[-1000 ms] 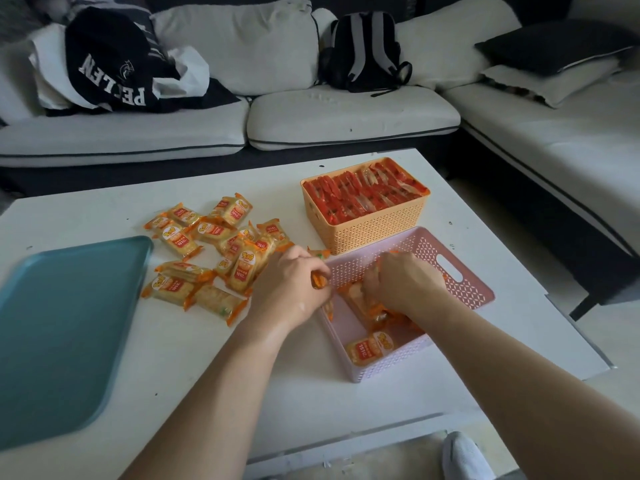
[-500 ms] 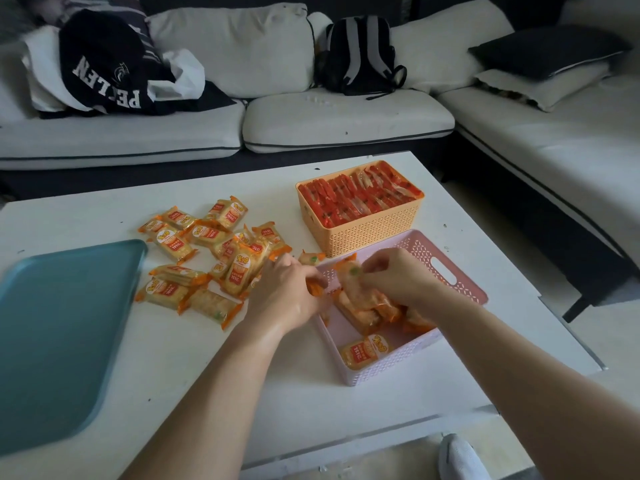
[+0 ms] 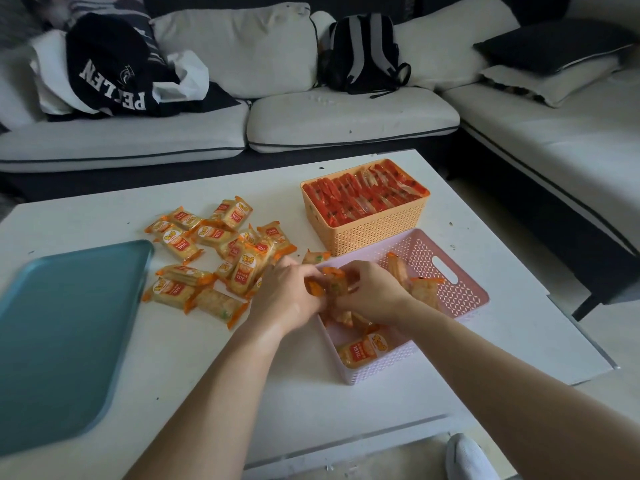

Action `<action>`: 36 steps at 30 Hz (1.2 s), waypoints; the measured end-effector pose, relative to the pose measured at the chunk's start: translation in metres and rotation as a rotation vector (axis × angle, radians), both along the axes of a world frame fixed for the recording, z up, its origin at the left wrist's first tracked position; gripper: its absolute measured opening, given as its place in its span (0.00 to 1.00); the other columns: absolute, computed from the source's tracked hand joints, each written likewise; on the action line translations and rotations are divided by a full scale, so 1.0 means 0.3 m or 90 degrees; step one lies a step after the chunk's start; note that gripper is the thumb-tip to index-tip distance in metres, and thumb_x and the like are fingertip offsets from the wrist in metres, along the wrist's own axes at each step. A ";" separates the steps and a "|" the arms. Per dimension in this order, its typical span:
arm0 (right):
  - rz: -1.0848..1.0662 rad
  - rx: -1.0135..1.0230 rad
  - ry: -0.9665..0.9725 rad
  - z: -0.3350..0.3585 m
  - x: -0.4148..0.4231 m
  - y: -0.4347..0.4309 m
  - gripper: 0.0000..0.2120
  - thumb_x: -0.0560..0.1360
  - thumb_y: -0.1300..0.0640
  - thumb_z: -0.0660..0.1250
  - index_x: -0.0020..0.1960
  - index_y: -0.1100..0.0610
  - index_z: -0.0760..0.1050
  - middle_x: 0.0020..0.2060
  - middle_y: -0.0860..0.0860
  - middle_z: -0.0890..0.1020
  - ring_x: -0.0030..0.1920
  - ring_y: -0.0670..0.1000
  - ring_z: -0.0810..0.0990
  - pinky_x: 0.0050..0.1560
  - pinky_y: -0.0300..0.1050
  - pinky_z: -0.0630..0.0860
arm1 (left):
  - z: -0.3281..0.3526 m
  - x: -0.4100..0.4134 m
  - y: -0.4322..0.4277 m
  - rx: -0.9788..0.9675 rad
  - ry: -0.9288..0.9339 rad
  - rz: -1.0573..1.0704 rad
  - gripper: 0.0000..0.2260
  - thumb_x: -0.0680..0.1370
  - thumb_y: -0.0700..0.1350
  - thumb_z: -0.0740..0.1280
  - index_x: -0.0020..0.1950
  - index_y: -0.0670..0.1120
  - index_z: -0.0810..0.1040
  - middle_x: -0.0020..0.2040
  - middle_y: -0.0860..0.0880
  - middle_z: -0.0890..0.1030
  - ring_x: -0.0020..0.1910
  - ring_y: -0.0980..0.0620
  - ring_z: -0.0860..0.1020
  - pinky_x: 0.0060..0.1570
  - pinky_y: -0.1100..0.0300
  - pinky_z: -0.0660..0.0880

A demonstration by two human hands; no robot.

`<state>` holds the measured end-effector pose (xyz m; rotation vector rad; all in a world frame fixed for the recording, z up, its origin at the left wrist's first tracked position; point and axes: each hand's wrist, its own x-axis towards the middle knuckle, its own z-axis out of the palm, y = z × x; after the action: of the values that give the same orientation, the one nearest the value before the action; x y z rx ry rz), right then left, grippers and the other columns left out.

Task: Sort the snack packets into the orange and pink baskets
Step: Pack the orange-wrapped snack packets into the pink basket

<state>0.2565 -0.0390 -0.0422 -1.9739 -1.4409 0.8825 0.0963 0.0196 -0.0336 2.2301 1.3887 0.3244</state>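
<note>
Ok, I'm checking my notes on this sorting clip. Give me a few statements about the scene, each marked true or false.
1. The orange basket is packed with red packets. True.
2. The loose yellow packets lie on the teal tray. False: they lie on the table, right of the tray.
3. The left hand and right hand both grip one packet over the pink basket's edge. True.
4. The pink basket stands farther from the person than the orange one. False: it is nearer.

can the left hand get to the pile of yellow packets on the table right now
Probably yes: the pile of yellow packets lies just beside the left hand with nothing between them. The hand is busy, though, pinching a packet together with the right hand.
</note>
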 end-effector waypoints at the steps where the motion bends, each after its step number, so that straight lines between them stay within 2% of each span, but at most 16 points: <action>1: -0.011 0.027 -0.016 -0.007 0.000 0.002 0.13 0.68 0.57 0.75 0.53 0.52 0.82 0.45 0.48 0.85 0.47 0.49 0.82 0.43 0.39 0.74 | -0.001 -0.001 -0.001 0.000 -0.001 -0.001 0.14 0.71 0.49 0.76 0.55 0.59 0.85 0.57 0.52 0.72 0.63 0.47 0.73 0.59 0.53 0.75; 4: -0.033 0.050 -0.025 -0.027 -0.004 0.011 0.15 0.69 0.59 0.74 0.56 0.53 0.81 0.46 0.48 0.83 0.46 0.49 0.81 0.40 0.36 0.73 | 0.004 0.008 -0.009 0.050 -0.006 0.004 0.17 0.70 0.49 0.75 0.58 0.56 0.80 0.59 0.52 0.72 0.63 0.47 0.70 0.56 0.54 0.72; 6: -0.034 0.044 -0.034 -0.042 -0.008 0.021 0.16 0.69 0.60 0.73 0.57 0.52 0.81 0.46 0.48 0.84 0.47 0.50 0.82 0.42 0.38 0.74 | 0.008 0.018 -0.013 0.092 -0.024 -0.017 0.19 0.71 0.49 0.75 0.60 0.58 0.76 0.58 0.53 0.71 0.60 0.49 0.68 0.52 0.57 0.68; 9: -0.003 0.019 -0.086 -0.035 0.006 0.036 0.14 0.71 0.60 0.72 0.56 0.52 0.82 0.46 0.48 0.85 0.48 0.50 0.82 0.45 0.40 0.74 | 0.003 0.024 -0.012 0.122 0.013 -0.063 0.17 0.74 0.49 0.73 0.62 0.61 0.80 0.59 0.55 0.71 0.59 0.50 0.66 0.52 0.60 0.65; 11: 0.032 -0.012 -0.163 -0.021 0.029 0.036 0.12 0.72 0.58 0.71 0.55 0.52 0.83 0.47 0.48 0.85 0.48 0.49 0.81 0.50 0.41 0.73 | 0.000 0.024 -0.010 0.143 0.038 -0.061 0.14 0.75 0.49 0.73 0.60 0.59 0.82 0.60 0.54 0.72 0.60 0.48 0.67 0.52 0.60 0.64; 13: 0.036 -0.034 -0.289 -0.020 0.049 0.027 0.07 0.74 0.54 0.66 0.50 0.52 0.80 0.46 0.51 0.83 0.49 0.53 0.80 0.58 0.48 0.72 | 0.004 0.028 -0.012 0.162 0.063 -0.056 0.11 0.76 0.50 0.73 0.58 0.59 0.82 0.60 0.54 0.71 0.60 0.48 0.67 0.50 0.60 0.63; 14: 0.035 -0.051 -0.329 -0.026 0.053 0.021 0.08 0.74 0.52 0.64 0.49 0.53 0.78 0.46 0.52 0.82 0.51 0.55 0.80 0.58 0.50 0.73 | 0.005 0.030 -0.013 0.167 0.067 -0.054 0.10 0.75 0.50 0.73 0.56 0.59 0.82 0.59 0.54 0.71 0.60 0.48 0.67 0.50 0.59 0.62; 17: 0.050 -0.094 -0.390 -0.048 0.033 0.006 0.11 0.77 0.50 0.64 0.54 0.55 0.78 0.53 0.54 0.83 0.55 0.57 0.82 0.46 0.48 0.75 | 0.003 0.034 -0.015 0.165 0.060 -0.049 0.09 0.74 0.49 0.73 0.53 0.59 0.82 0.57 0.55 0.70 0.59 0.48 0.67 0.50 0.58 0.66; 20: 0.066 -0.115 -0.451 -0.059 0.012 0.006 0.12 0.77 0.52 0.66 0.59 0.53 0.79 0.57 0.51 0.83 0.57 0.54 0.82 0.48 0.47 0.76 | 0.003 0.034 -0.014 0.154 0.062 -0.045 0.08 0.74 0.48 0.74 0.52 0.60 0.82 0.57 0.55 0.70 0.59 0.48 0.67 0.50 0.58 0.66; 22: 0.072 -0.135 -0.436 -0.049 0.018 0.013 0.13 0.75 0.52 0.69 0.59 0.54 0.78 0.57 0.51 0.83 0.57 0.54 0.82 0.50 0.47 0.76 | 0.003 0.033 -0.014 0.152 0.058 -0.045 0.09 0.75 0.48 0.73 0.52 0.59 0.82 0.57 0.55 0.70 0.59 0.48 0.67 0.50 0.57 0.66; 26: 0.045 -0.135 -0.296 0.007 0.060 0.012 0.19 0.74 0.45 0.70 0.56 0.58 0.76 0.52 0.54 0.83 0.51 0.56 0.81 0.50 0.48 0.79 | 0.001 0.026 -0.016 0.138 0.049 -0.047 0.09 0.75 0.48 0.73 0.54 0.59 0.82 0.59 0.54 0.71 0.60 0.47 0.67 0.50 0.58 0.65; 28: -0.011 -0.090 -0.219 0.019 0.075 0.007 0.16 0.74 0.46 0.72 0.52 0.58 0.77 0.46 0.54 0.82 0.47 0.55 0.80 0.45 0.46 0.76 | 0.000 0.024 -0.014 0.128 0.041 -0.046 0.09 0.75 0.48 0.73 0.54 0.59 0.82 0.59 0.54 0.70 0.61 0.48 0.67 0.50 0.59 0.65; 30: -0.085 -0.051 -0.152 0.014 0.071 0.010 0.16 0.69 0.46 0.77 0.46 0.56 0.77 0.40 0.51 0.82 0.43 0.52 0.81 0.40 0.43 0.74 | -0.002 0.022 -0.012 0.114 0.025 -0.041 0.09 0.75 0.50 0.74 0.54 0.59 0.82 0.59 0.54 0.70 0.62 0.49 0.67 0.50 0.60 0.64; 32: -0.107 -0.033 -0.127 -0.003 0.052 0.024 0.14 0.67 0.50 0.79 0.44 0.57 0.80 0.38 0.52 0.84 0.41 0.51 0.83 0.39 0.44 0.78 | -0.004 0.023 -0.010 0.099 0.008 -0.038 0.09 0.75 0.52 0.74 0.54 0.58 0.83 0.59 0.54 0.70 0.63 0.50 0.66 0.51 0.60 0.65; 34: -0.103 -0.048 -0.087 -0.013 0.030 0.037 0.07 0.66 0.60 0.76 0.43 0.59 0.81 0.37 0.54 0.85 0.41 0.54 0.85 0.42 0.49 0.84 | -0.004 0.028 -0.009 0.104 -0.009 -0.029 0.10 0.73 0.53 0.75 0.54 0.57 0.83 0.59 0.54 0.71 0.62 0.50 0.67 0.52 0.60 0.66; 36: -0.076 -0.069 -0.075 -0.017 0.021 0.040 0.05 0.67 0.66 0.72 0.43 0.61 0.82 0.37 0.57 0.85 0.41 0.56 0.86 0.45 0.53 0.85 | -0.001 0.038 -0.008 0.145 -0.025 -0.026 0.13 0.72 0.53 0.75 0.56 0.57 0.81 0.58 0.55 0.72 0.61 0.50 0.68 0.51 0.60 0.66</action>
<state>0.2628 -0.0269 -0.0473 -2.2002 -1.3478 0.8205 0.1076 0.0171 -0.0341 2.4160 1.3405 0.5331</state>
